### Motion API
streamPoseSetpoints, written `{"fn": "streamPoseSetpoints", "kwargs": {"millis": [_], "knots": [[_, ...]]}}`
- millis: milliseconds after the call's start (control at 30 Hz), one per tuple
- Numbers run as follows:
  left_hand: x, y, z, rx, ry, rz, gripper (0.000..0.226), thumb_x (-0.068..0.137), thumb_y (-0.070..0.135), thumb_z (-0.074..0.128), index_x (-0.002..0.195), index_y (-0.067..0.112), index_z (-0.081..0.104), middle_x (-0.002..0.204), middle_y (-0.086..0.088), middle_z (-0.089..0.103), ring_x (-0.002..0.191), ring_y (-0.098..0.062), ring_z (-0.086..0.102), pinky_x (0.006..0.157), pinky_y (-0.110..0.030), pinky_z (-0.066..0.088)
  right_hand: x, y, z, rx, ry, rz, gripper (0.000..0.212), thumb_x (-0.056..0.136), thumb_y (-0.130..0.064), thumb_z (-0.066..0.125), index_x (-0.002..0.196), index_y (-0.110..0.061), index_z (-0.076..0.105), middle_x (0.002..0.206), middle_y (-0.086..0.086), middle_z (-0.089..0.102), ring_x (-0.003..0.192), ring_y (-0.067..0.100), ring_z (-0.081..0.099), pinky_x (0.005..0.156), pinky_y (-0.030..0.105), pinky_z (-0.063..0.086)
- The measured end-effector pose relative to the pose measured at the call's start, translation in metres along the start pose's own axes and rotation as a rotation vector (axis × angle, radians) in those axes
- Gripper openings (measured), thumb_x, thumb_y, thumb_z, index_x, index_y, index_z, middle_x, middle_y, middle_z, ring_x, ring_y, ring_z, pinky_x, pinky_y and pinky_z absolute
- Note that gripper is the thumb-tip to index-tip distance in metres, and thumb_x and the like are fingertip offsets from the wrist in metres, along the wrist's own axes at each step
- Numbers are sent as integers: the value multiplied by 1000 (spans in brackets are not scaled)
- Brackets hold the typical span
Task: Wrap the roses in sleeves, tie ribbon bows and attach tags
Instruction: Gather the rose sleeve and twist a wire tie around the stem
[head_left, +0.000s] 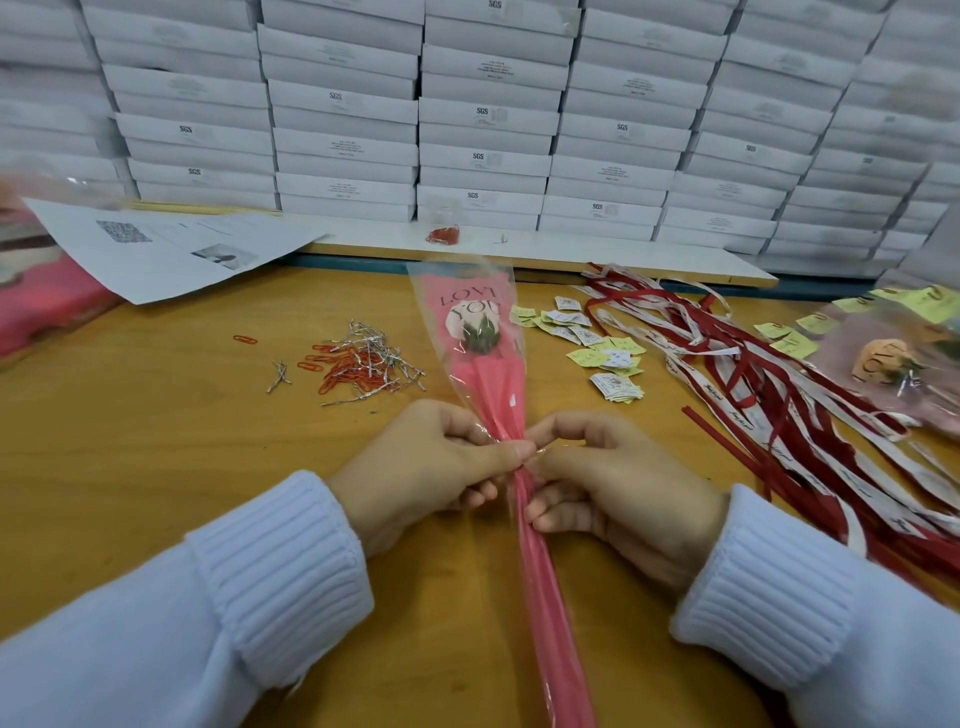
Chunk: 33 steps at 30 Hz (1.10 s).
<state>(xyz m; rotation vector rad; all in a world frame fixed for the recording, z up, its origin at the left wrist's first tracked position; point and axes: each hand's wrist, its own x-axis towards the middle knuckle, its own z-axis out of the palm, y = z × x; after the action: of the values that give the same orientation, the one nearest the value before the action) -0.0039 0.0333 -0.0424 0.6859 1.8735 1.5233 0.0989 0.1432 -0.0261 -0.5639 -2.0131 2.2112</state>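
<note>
Pinching the gathered pink-and-clear plastic rose sleeve (493, 400), left hand (426, 467) and right hand (613, 483) may slip, loosening film above the pinch.

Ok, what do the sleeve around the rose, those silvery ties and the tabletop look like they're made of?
Sleeve: thin plastic film, clear glossy front over pink backing; it crinkles and catches glare. Silvery ties: probably foil-covered wire; they glint and hold kinks. Tabletop: wood or wood-look laminate, smooth yellow-orange with a dull sheen.
</note>
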Motion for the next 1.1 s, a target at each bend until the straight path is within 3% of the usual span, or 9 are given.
{"fn": "streamPoseSetpoints", "kwargs": {"millis": [233,333,700,867,967,1100], "knots": [[-1,2,-8,-201,-148,-50,12,80,6,68,69,4,65,55,-3,63,48,-4,59,46,-11,47,1,2,-2,46,23,5,11,95,-5,49,88,-1,57,67,12,54,42,11,58,41,16,49],[-2,3,-13,-231,-215,-70,18,80,1,65,64,7,68,59,-5,65,52,-5,62,48,-12,49,2,3,-2,42,24,14,10,95,-3,48,89,0,55,67,13,54,41,10,58,40,16,48],[-1,3,-13,-234,-241,-66,6,85,-4,60,85,0,64,63,-4,63,54,-6,61,53,-14,51,2,3,-3,52,38,0,10,97,-1,45,89,-1,51,65,13,53,40,10,57,40,16,48],[-1,3,-12,-280,-262,-84,18,87,-6,57,102,3,60,61,-4,60,53,-6,58,50,-14,48,2,3,-3,35,23,7,17,96,6,39,90,-3,52,66,14,50,38,12,55,38,18,48],[-3,2,-9,-281,-287,-51,21,88,-6,54,99,9,63,61,-2,57,54,-5,55,50,-14,46,3,3,-3,13,12,0,20,94,8,37,92,-2,54,62,13,51,37,11,53,36,18,46],[-3,0,-3,-299,-247,0,27,90,-7,51,108,8,64,59,0,54,54,-4,54,51,-14,45,3,2,-4,10,44,-1,21,95,8,37,87,-4,52,55,9,53,35,10,50,34,17,43]]}}
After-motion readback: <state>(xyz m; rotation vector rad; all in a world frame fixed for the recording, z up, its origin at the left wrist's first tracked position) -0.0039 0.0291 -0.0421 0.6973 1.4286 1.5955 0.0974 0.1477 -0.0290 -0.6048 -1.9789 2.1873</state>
